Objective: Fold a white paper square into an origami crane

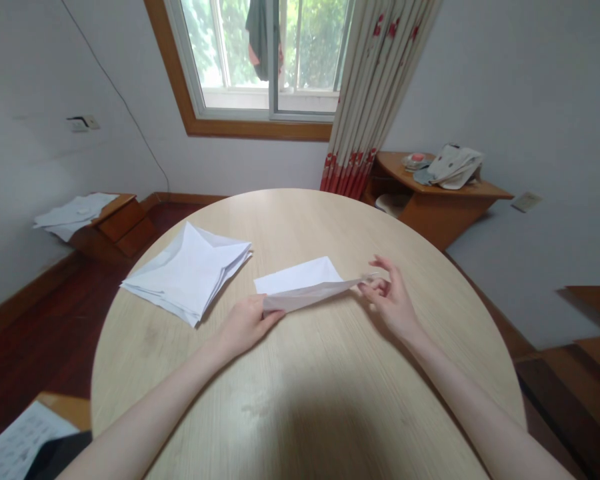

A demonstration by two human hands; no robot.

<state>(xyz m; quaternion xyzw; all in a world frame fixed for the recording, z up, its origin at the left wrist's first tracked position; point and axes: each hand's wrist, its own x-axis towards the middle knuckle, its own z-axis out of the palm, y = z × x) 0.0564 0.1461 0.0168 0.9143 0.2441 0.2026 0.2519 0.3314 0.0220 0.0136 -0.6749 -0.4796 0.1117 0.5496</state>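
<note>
A folded sheet of white paper [305,287] lies near the middle of the round wooden table [300,373], its near flap raised. My left hand [247,323] is closed on the paper's left end, with the thumb along the near edge. At the right end, my right hand [390,300] pinches the raised flap's tip between thumb and fingers, the index finger lifted and curved above. To the left of the paper lies a stack of white folded papers [195,267] with pointed corners, touched by neither hand.
A wooden side cabinet [425,190] with a cloth bag [455,165] stands behind the table at the right. Papers [75,212] lie on a low cabinet [123,223] at the left. A curtain [370,93] hangs beside the window behind the table.
</note>
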